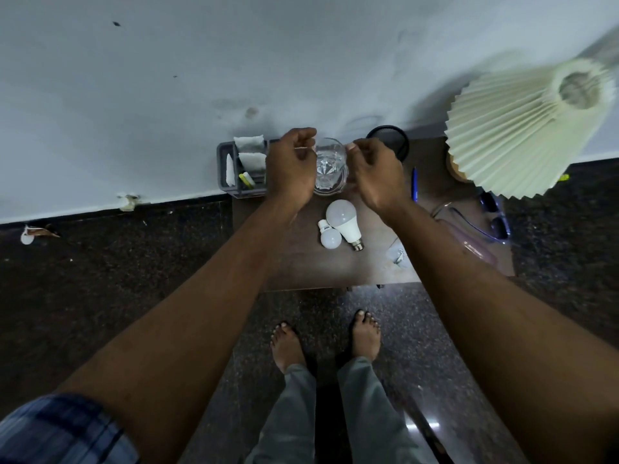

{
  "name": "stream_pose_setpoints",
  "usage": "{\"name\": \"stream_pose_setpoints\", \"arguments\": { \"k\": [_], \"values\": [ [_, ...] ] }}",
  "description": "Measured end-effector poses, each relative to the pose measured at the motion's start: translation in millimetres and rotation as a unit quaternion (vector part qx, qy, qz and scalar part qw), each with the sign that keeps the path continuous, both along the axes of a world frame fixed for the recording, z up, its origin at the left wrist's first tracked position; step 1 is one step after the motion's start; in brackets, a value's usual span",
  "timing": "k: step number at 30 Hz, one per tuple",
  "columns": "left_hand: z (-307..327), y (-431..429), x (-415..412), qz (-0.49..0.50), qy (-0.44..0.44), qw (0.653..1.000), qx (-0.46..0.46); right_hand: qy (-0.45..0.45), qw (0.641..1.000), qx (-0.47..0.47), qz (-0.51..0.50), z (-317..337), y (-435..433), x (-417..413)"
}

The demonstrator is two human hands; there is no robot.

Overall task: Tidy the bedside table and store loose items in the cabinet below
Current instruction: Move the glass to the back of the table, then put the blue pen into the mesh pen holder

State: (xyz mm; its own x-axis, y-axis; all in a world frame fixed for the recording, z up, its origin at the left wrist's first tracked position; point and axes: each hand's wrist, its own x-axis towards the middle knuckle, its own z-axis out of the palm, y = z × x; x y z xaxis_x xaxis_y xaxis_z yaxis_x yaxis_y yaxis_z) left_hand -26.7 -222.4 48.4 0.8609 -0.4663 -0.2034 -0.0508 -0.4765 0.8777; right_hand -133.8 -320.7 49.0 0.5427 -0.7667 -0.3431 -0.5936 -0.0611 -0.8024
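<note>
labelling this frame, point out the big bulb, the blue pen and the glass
big bulb (pixel 341 214), head view, on its white dome
blue pen (pixel 414 184), head view, on the middle of its barrel
glass (pixel 330 169), head view, on its clear inside, between the two hands

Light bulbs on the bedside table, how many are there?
2. The large bulb lies at the table's middle, below the glass; the small bulb lies against its left side.

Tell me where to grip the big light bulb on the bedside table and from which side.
Probably grip the large bulb around its wide white dome, coming from above. It lies on its side, metal base toward the table's front, with the small bulb touching its left, so the right side is freer for fingers.
</note>
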Motion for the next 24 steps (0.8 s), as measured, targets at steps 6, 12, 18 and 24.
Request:
{"name": "stream_pose_setpoints", "arguments": {
  "k": [6, 12, 18, 24],
  "values": [
    [20.1, -12.1, -43.9, -0.030, -0.032, 0.998, -0.052, -0.040, 0.998, 0.007, -0.053, 17.7, -0.6, -31.5],
    [14.5, -31.5, -91.1, -0.056, 0.053, 0.995, -0.065, -0.075, 0.990, 0.030, -0.114, 13.1, -7.5, -77.7],
    [-9.3, -31.0, -116.9, -0.090, 0.116, 0.988, -0.055, -0.097, 0.983, 0.057, -0.145, 0.9, -7.4, -118.2],
    [-43.1, -28.3, -118.1, -0.126, 0.143, 0.981, 0.043, -0.054, 0.984, 0.045, -0.165, -18.9, -15.7, -143.3]
  ]
}}
